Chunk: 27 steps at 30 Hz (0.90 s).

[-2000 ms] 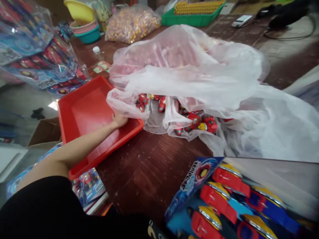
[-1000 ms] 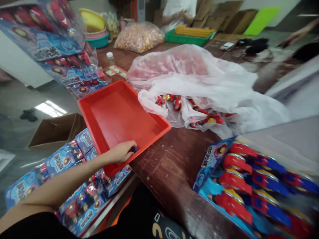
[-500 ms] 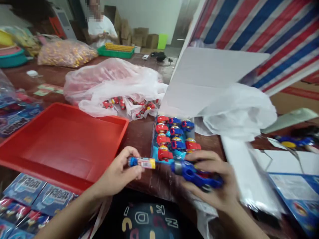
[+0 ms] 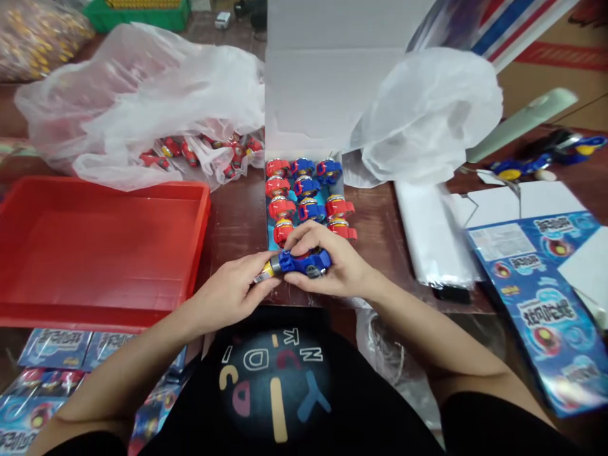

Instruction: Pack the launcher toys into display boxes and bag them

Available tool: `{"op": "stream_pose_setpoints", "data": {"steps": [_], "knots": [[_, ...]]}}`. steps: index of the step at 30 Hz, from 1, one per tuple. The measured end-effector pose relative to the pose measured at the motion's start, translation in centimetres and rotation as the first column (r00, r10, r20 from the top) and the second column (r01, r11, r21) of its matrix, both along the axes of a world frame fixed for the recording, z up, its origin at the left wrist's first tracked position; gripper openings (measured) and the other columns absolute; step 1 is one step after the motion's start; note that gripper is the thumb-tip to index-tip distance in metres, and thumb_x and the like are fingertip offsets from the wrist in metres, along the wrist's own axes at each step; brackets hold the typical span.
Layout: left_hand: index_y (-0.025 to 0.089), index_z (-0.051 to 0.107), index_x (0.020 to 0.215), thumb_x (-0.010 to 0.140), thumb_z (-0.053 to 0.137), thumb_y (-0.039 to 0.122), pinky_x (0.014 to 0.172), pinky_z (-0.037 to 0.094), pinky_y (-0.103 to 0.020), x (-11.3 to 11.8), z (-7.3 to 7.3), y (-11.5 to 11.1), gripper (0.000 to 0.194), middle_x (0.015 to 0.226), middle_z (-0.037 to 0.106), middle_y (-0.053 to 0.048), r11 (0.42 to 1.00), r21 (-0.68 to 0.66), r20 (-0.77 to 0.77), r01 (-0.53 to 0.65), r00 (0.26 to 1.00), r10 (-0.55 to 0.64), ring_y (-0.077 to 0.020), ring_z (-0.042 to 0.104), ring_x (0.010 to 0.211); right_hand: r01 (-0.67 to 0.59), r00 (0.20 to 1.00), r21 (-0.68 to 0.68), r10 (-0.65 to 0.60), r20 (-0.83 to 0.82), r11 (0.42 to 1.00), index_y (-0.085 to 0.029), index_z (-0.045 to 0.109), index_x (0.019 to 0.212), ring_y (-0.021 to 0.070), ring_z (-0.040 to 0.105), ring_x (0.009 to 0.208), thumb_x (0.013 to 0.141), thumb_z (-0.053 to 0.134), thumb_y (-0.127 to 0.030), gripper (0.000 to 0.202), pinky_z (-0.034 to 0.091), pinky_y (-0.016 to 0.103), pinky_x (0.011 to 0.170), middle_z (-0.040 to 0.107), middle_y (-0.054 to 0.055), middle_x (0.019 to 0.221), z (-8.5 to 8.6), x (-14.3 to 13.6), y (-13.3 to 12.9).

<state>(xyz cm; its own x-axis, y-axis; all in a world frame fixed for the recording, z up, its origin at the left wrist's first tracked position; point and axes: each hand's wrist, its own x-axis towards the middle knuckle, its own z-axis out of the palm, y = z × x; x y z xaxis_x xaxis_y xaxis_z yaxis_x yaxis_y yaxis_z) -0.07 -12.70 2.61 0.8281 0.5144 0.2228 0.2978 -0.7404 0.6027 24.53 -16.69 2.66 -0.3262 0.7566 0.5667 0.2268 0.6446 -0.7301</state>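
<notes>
My right hand point(image 4: 339, 263) wraps its fingers round a blue plastic toy point(image 4: 313, 265) with a grey collar at its left end. A small labelled tube with a yellow end point(image 4: 265, 273) is pinched in my left hand point(image 4: 235, 285). The tube's end meets the toy's collar; how deep it sits I cannot tell. Just beyond my hands stands a display box with its white lid raised point(image 4: 327, 95). Rows of red toys point(image 4: 280, 208) and blue toys point(image 4: 306, 187) sit in it, the nearest part hidden behind my right hand.
Left is a red tray point(image 4: 95, 253), with a plastic bag point(image 4: 156, 82) of red toys behind it. White plastic bagging point(image 4: 432, 120), clear sleeves point(image 4: 427, 240) and a blue printed carton point(image 4: 541, 304) lie right. Packed blue boxes point(image 4: 54, 348) are at lower left.
My hands have come together, bringing the tube against the blue toy's collar. The view has turned downward and to the right, and the person across the table is out of sight.
</notes>
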Motion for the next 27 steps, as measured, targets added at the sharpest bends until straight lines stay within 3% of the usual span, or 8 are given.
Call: {"op": "stream_pose_setpoints", "data": {"steps": [3,7,12,15,17,21,24,27], "knots": [[0.000,0.047,0.148,0.108,0.052,0.030,0.084,0.060,-0.043,0.3,-1.6,-0.1,0.049,0.104,0.073,-0.017,0.854,0.521,-0.077,0.012,0.997,0.032,-0.0276,0.070,0.091,0.066,0.982,-0.373,-0.127,-0.143,0.925,-0.023,0.055,0.105,0.0153,0.067,0.086,0.091,0.079,-0.037,0.031,0.060,0.034,0.079,0.065,0.002,0.098,-1.4,-0.9,-1.4],[-0.004,0.042,0.151,0.107,0.053,0.025,0.075,0.056,-0.040,0.3,-2.2,-0.1,0.054,0.091,0.070,-0.012,0.787,0.617,-0.063,-0.024,0.995,0.079,-0.0251,0.064,0.079,-0.038,0.964,-0.686,-0.155,-0.218,0.727,-0.024,0.047,0.123,0.0159,0.070,0.073,0.095,0.069,-0.060,0.051,0.066,0.035,0.067,0.067,0.002,0.097,-1.7,-1.2,-3.8],[0.014,0.070,0.111,0.102,0.064,0.049,0.073,0.052,-0.029,-0.6,-0.6,-0.1,0.037,0.094,0.073,-0.005,0.987,-0.075,-0.037,-0.140,0.990,0.138,-0.0172,0.067,0.082,0.243,0.891,-0.004,-0.222,0.396,0.970,-0.034,0.017,0.170,0.0392,0.051,0.146,0.085,0.086,-0.044,0.109,0.060,0.054,0.107,0.022,0.017,0.175,-1.0,3.2,-5.1],[0.015,0.070,0.097,0.097,0.069,0.056,0.065,0.046,-0.023,-1.3,0.2,-0.1,0.041,0.080,0.067,0.000,0.795,-0.604,-0.079,-0.056,0.997,0.011,-0.0118,0.060,0.071,0.032,0.792,0.309,-0.213,0.572,0.951,-0.042,0.020,0.169,0.0343,0.050,0.149,0.097,0.066,-0.009,0.092,0.060,0.048,0.109,0.028,0.008,0.175,-1.3,5.5,-4.4],[0.014,0.069,0.096,0.097,0.068,0.057,0.063,0.046,-0.022,-1.6,0.2,-0.4,0.042,0.078,0.066,0.000,0.716,-0.698,-0.072,0.001,0.995,-0.071,-0.0113,0.059,0.069,-0.026,0.799,0.296,-0.158,0.580,0.955,-0.038,0.023,0.169,0.0291,0.065,0.135,0.100,0.062,-0.011,0.085,0.064,0.041,0.102,0.054,0.008,0.160,-1.2,5.5,-4.3],[0.013,0.067,0.109,0.106,0.059,0.045,0.070,0.050,-0.028,-1.7,-0.9,-1.3,0.033,0.089,0.070,-0.004,0.999,-0.022,-0.058,-0.040,0.998,0.039,-0.0162,0.065,0.077,0.260,0.918,-0.222,-0.169,0.359,0.940,-0.024,0.049,0.158,0.0190,0.077,0.071,0.101,0.068,-0.042,0.063,0.067,0.030,0.066,0.081,0.005,0.102,-0.7,2.5,-4.9],[0.008,0.063,0.122,0.107,0.057,0.033,0.072,0.049,-0.035,-1.8,-2.0,-1.6,0.029,0.088,0.069,-0.007,0.820,0.567,-0.003,-0.080,0.995,0.098,-0.0206,0.063,0.077,0.193,0.975,-0.728,-0.210,0.068,0.658,-0.017,0.064,0.140,0.0159,0.073,0.064,0.098,0.068,-0.053,0.056,0.065,0.030,0.059,0.079,0.008,0.106,-0.9,-0.1,-5.2],[0.006,0.058,0.135,0.104,0.061,0.026,0.069,0.045,-0.036,-1.7,-2.9,-1.1,0.036,0.086,0.067,-0.006,0.769,0.639,-0.028,-0.018,0.998,0.047,-0.0213,0.059,0.074,0.077,0.973,-0.817,-0.220,-0.063,0.572,-0.017,0.064,0.139,0.0174,0.075,0.074,0.093,0.071,-0.056,0.061,0.067,0.033,0.065,0.076,0.011,0.118,-1.2,-0.1,-5.6]]}}
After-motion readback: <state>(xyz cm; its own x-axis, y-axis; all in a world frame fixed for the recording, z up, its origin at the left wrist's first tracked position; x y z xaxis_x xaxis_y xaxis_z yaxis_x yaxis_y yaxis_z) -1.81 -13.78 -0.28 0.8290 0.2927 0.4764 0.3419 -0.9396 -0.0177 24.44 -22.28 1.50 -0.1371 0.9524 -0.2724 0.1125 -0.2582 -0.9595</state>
